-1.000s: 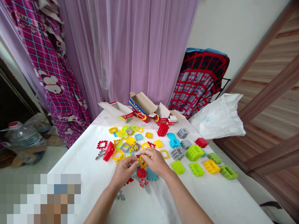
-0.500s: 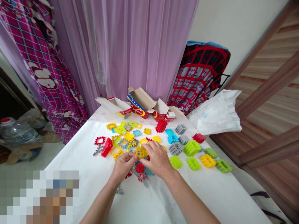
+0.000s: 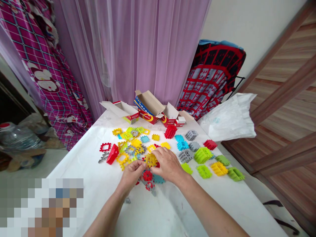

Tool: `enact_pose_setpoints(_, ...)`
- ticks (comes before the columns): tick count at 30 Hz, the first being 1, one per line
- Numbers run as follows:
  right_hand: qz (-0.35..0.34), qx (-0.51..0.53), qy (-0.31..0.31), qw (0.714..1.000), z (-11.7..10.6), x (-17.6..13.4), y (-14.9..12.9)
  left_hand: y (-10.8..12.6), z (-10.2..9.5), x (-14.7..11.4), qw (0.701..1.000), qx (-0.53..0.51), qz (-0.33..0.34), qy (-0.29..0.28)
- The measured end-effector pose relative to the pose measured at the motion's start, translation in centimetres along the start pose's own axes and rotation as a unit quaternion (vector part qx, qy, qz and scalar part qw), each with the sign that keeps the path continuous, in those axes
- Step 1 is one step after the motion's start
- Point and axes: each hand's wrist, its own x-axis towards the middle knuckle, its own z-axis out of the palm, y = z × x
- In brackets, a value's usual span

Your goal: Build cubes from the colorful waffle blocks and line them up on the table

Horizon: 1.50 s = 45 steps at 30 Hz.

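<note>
Between my two hands is a yellow interlocking building piece (image 3: pixel 150 160), square with notched edges; it may be several pieces together. My left hand (image 3: pixel 132 171) pinches near its left edge with thumb and forefinger. My right hand (image 3: pixel 168 163) curls its fingers over the right side, thumb below. Just under them lie a round red piece (image 3: pixel 147 175), a blue piece (image 3: pixel 158 179) and some grey ones. Loose yellow, grey and lime pieces spread beyond my hands, with a red wedge-like block (image 3: pixel 113 154) and a red square frame (image 3: pixel 105 147) at the left.
Groups of same-coloured pieces stand at the right, among them a lime stack (image 3: pixel 202 155), a yellow stack (image 3: pixel 219 169) and a grey stack (image 3: pixel 186 156). Open cardboard boxes (image 3: pixel 148 104) line the table's far edge. A white plastic bag (image 3: pixel 228 117) lies at the right edge.
The yellow piece has turned slightly and shifted a little to the right between my hands. My right hand has moved slightly right with it.
</note>
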Motion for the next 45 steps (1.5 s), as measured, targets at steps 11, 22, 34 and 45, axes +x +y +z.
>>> enact_pose_setpoints(11, 0.020, -0.005, -0.024, 0.999, -1.1, 0.2, 3.1, -0.2, -0.4, 0.4, 0.999, 0.001, 0.025, 0.040)
enact_pose_setpoints(22, 0.067, -0.074, -0.149, 0.984, -1.7, 0.9, 11.0, -0.8, -1.7, 0.8, 0.988, 0.058, 0.088, 0.113)
enact_pose_setpoints(34, 0.076, -0.098, -0.158, 0.980, 0.5, 0.0, 11.2, -0.7, -1.9, 0.6, 0.979, 0.084, 0.125, 0.139)
enact_pose_setpoints(45, 0.091, -0.110, -0.188, 0.972, -0.2, 0.3, 10.1, -0.3, -2.0, 0.5, 0.976, 0.100, 0.132, 0.142)
